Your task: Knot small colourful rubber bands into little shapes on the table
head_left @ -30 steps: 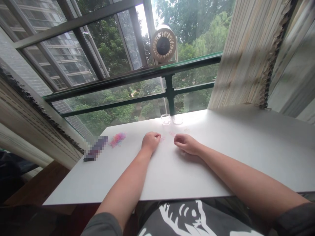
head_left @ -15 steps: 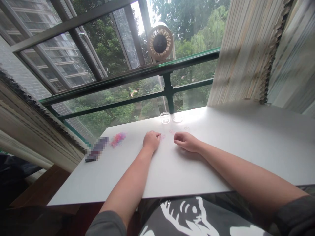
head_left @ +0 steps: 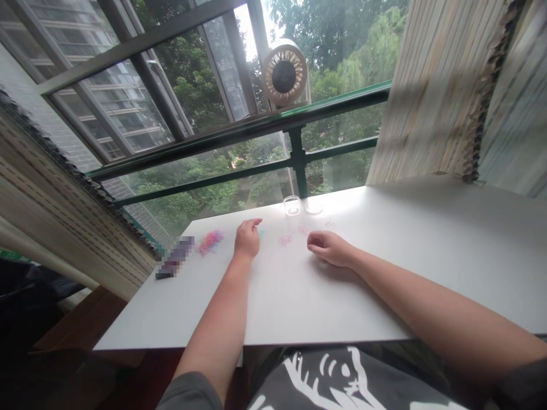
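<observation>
Over the white table, my left hand is open, one finger stretched out to the right, nothing visible in it. Just beyond its fingers lies a small teal patch of bands. My right hand rests on its side with fingers curled in, and I see nothing in its hollow. Between the hands sits a small group of thin pink bands, like tiny rubber bands. More pink bands lie just behind my right hand. Left of my left hand is a multicoloured heap of bands.
A clear round container and a clear lid stand at the table's back edge. Few pale bands lie nearby. A blurred dark object is at the left edge. A round fan sits on the window ledge above the green railing.
My left hand has moved left, away from the pink bands, and a finger has straightened. The pink and teal bands show more now. My right hand stays nearly in place.
</observation>
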{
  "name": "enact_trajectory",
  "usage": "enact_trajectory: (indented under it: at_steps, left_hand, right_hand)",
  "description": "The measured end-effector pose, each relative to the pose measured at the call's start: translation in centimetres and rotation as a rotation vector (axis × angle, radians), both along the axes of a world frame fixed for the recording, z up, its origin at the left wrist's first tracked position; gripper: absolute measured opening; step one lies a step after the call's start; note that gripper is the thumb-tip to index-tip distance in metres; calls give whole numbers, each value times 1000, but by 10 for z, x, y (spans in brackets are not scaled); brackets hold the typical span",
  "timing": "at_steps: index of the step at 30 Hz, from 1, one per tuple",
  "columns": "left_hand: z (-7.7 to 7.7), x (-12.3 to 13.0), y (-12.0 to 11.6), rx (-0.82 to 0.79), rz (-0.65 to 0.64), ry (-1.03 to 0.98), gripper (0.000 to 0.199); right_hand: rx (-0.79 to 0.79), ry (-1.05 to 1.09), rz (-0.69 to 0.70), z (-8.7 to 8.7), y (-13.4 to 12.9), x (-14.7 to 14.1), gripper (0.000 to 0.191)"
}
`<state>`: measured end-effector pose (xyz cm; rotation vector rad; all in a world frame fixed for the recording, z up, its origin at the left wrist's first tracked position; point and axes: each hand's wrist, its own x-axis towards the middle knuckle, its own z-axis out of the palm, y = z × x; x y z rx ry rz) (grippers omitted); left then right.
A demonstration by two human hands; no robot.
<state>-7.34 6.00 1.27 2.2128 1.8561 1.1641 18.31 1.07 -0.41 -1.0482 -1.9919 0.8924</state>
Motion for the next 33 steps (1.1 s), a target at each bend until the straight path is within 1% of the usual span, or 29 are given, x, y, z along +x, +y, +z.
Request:
enact_trajectory:
  at_steps: [2,3,5,6,8,10,13,15,18,22,24,29,33]
  left_hand:
    - [8,-35,-2,14,146,-78,39]
    - [10,-54,-4,-3,224,-99,38]
    - [10,-90,-12,-101,352,-84,38]
    - [7,-105,-17,-174,406,-50,37]
    - [-1,-128,-30,-243,455,-25,35]
    - [-10,-139,-41,-290,483,-11,34]
    - [-22,-139,-52,-347,496,0,37]
    - [-25,-133,-53,-374,479,9,40]
    - [-24,-123,-50,-409,470,65,42]
    - [-21,-114,-46,-461,533,182,46]
    - [-21,-111,-46,-459,540,208,46]
    - [-24,-109,-44,-457,544,227,45]
    - [-24,-111,-44,-416,502,192,41]
  right_hand:
    - [-20,-5,-8,-1,0,0,10]
    - [-30,-5,-2,-2,0,-1,10]
    - [-50,-6,4,-4,2,-1,11]
    - [-59,-10,10,-5,3,-1,11]
    - [-55,-27,14,-7,5,-1,12]
    - [-27,-56,7,-8,5,0,12]
    - [-18,-76,-9,-6,4,0,13]
    - [-26,-75,-13,-5,2,0,14]
    - [-26,-76,-12,-3,1,0,16]
    - [-19,-96,-7,-4,2,0,16]
    - [-22,-99,-4,-5,4,0,16]
    - [-30,-102,-7,-6,4,0,15]
    - [-29,-104,-18,-5,3,0,14]
